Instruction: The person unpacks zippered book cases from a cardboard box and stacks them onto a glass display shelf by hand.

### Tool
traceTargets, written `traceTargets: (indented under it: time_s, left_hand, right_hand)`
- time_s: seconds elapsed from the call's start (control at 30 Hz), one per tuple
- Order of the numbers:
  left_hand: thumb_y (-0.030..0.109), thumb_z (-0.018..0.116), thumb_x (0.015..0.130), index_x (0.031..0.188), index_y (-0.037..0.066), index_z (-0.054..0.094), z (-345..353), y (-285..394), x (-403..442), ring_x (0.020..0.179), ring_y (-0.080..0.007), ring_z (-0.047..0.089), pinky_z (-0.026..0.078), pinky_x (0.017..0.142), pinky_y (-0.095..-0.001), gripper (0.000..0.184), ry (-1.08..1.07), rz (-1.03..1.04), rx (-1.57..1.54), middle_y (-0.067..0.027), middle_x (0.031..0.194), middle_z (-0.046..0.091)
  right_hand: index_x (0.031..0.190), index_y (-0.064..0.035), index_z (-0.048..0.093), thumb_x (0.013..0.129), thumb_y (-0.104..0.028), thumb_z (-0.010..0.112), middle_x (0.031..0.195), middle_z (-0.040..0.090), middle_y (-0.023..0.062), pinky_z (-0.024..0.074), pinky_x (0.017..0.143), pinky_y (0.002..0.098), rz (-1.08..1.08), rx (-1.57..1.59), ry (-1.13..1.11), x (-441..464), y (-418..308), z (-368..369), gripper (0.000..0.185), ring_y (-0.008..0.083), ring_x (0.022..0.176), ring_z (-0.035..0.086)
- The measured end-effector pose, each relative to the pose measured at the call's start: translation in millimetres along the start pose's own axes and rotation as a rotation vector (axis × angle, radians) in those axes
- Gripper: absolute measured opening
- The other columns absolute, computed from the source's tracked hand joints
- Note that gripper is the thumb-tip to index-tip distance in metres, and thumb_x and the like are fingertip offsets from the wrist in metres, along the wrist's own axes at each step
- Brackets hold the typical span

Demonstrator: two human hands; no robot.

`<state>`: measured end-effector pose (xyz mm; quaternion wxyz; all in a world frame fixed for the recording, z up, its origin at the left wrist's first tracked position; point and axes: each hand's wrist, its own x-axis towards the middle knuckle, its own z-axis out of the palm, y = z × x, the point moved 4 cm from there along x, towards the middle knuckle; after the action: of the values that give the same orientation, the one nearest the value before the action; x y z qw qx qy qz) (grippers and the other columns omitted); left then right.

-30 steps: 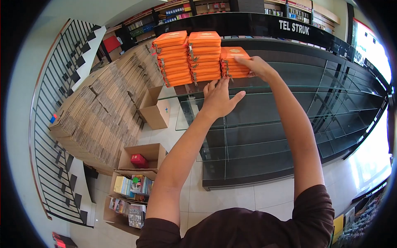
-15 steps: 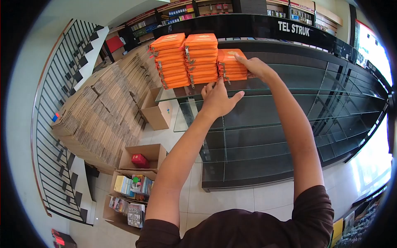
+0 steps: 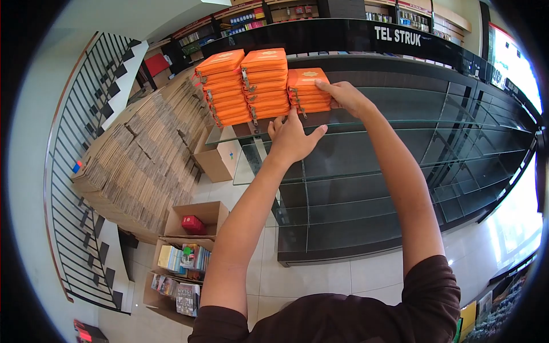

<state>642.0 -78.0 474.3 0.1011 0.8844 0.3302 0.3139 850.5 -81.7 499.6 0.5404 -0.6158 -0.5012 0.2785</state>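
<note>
Three stacks of orange zip-cover books stand side by side on a glass shelf top (image 3: 366, 119). The left stack (image 3: 222, 94) and the middle stack (image 3: 266, 86) are tall; the right stack (image 3: 309, 90) is lower, with a pale emblem on its top cover. Zip pulls hang at their front corners. My right hand (image 3: 350, 98) grips the right stack, thumb on its top corner and fingers along its right side, partly hidden. My left hand (image 3: 293, 137) is at the front edge below the middle and right stacks, fingertips near their base, thumb spread away.
Flat cardboard (image 3: 137, 154) is piled high on the left, beside a stair railing (image 3: 74, 200). Open cartons (image 3: 197, 214) on the floor hold books and a red item. Glass shelves (image 3: 366, 188) continue below and right. A black counter (image 3: 343, 34) runs behind.
The stacks, the glass top and both hands appear slightly further left, partly because the view has shifted. My right thumb sits nearer the top book's right corner.
</note>
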Motion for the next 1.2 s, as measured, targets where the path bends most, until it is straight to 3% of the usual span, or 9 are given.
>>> traceTargets:
  time_s: [0.17, 0.27, 0.43, 0.53, 0.63, 0.73, 0.83, 1.0, 1.2]
  left_hand:
    - [0.054, 0.066, 0.082, 0.143, -0.006, 0.033, -0.1, -2.9, -9.0, 0.133, -0.0383, 0.039, 0.016, 0.115, -0.0493, 0.092, 0.107, 0.077, -0.03, -0.0288, 0.138, 0.046]
    - [0.039, 0.069, 0.083, 0.137, -0.003, 0.042, -3.8, 3.0, -29.0, 0.13, -0.0353, 0.044, 0.022, 0.112, -0.0475, 0.073, 0.311, 0.273, -0.092, -0.0229, 0.134, 0.051]
    - [0.007, 0.073, 0.082, 0.108, 0.0, 0.067, 8.5, -0.4, -105.9, 0.102, -0.0292, 0.065, 0.051, 0.087, -0.0352, 0.027, 0.392, 0.534, -0.42, -0.0155, 0.108, 0.067]
    - [0.013, 0.077, 0.082, 0.077, 0.004, 0.07, 50.4, -27.2, -157.0, 0.062, -0.021, 0.065, 0.049, 0.056, -0.0298, 0.012, 0.113, 0.339, -0.527, -0.009, 0.069, 0.065]
    - [0.017, 0.078, 0.082, 0.052, 0.006, 0.055, 81.7, -57.3, -214.1, 0.039, -0.0205, 0.048, 0.037, 0.041, -0.0319, 0.039, 0.023, 0.262, -0.53, -0.0056, 0.049, 0.054]
    - [0.021, 0.068, 0.091, 0.056, 0.005, 0.048, 123.7, -97.3, -269.1, 0.043, -0.0158, 0.043, 0.036, 0.045, -0.0301, 0.044, -0.095, -0.052, -0.603, -0.0035, 0.05, 0.05]
    - [0.023, 0.057, 0.097, 0.069, 0.004, 0.048, 148.1, -106.5, -306.9, 0.055, -0.0125, 0.045, 0.04, 0.053, -0.0291, 0.035, -0.191, -0.325, -0.861, -0.0026, 0.06, 0.051]
    - [0.015, 0.048, 0.1, 0.095, 0.005, 0.046, 179.9, -91.2, -345.4, 0.084, -0.0112, 0.051, 0.043, 0.072, -0.0275, 0.011, -0.146, -0.256, -1.193, -0.0062, 0.094, 0.055]
    - [0.003, 0.057, 0.086, 0.113, 0.003, 0.048, 204.9, -84.5, -386.9, 0.105, -0.0237, 0.062, 0.052, 0.084, -0.0368, 0.028, -0.431, -0.541, -0.896, -0.0118, 0.108, 0.059]
  right_hand:
    - [0.123, 0.0114, 0.057, 0.087, -0.055, 0.066, 0.113, 0.065, 0.0189, 0.0488, 0.095, 0.0334, -0.071, -0.041, 0.032, -24.6, -7.5, -0.6, 0.076, 0.0217, 0.101, 0.064]
    - [0.121, 0.0149, 0.056, 0.082, -0.053, 0.07, 0.112, 0.065, 0.0262, 0.0509, 0.089, 0.0365, -0.392, -0.44, 0.43, -51.9, -1.5, -5.5, 0.08, 0.0294, 0.097, 0.066]
    - [0.102, 0.0, 0.066, 0.08, -0.019, 0.075, 0.095, 0.066, 0.0167, 0.0514, 0.077, 0.0381, -0.809, -0.448, 0.517, -174.4, -18.6, 15.8, 0.031, 0.0326, 0.084, 0.064]
    - [0.066, -0.0009, 0.058, 0.086, -0.016, 0.071, 0.066, 0.058, 0.0097, 0.0451, 0.061, 0.0344, -0.64, -0.367, 0.288, -208.1, 48.8, 27.0, 0.028, 0.0244, 0.063, 0.058]
    - [0.055, 0.0005, 0.05, 0.1, -0.026, 0.055, 0.051, 0.051, 0.0065, 0.036, 0.046, 0.0325, -0.191, -0.132, 0.216, -228.4, 131.8, 49.6, 0.053, 0.0126, 0.045, 0.045]
    - [0.078, -0.0015, 0.06, 0.103, -0.028, 0.05, 0.049, 0.051, 0.0047, 0.043, 0.048, 0.0306, -0.009, -0.107, 0.129, -255.3, 172.6, 71.9, 0.038, 0.0135, 0.046, 0.053]
    - [0.104, -0.0014, 0.06, 0.093, -0.009, 0.058, 0.076, 0.062, 0.0095, 0.0471, 0.054, 0.0285, -0.007, -0.076, 0.007, -275.7, 190.0, 95.7, 0.013, 0.0133, 0.058, 0.06]
    - [0.131, -0.001, 0.047, 0.08, 0.004, 0.062, 0.131, 0.051, 0.0176, 0.0573, 0.076, 0.032, -0.019, 0.043, -0.257, -310.6, 241.5, 146.9, 0.054, 0.0199, 0.097, 0.066]
    - [0.134, -0.0013, 0.043, 0.08, -0.005, 0.065, 0.129, 0.052, 0.0203, 0.0533, 0.09, 0.0384, 0.054, -0.049, -0.52, -362.2, 275.6, 212.6, 0.058, 0.0326, 0.113, 0.059]
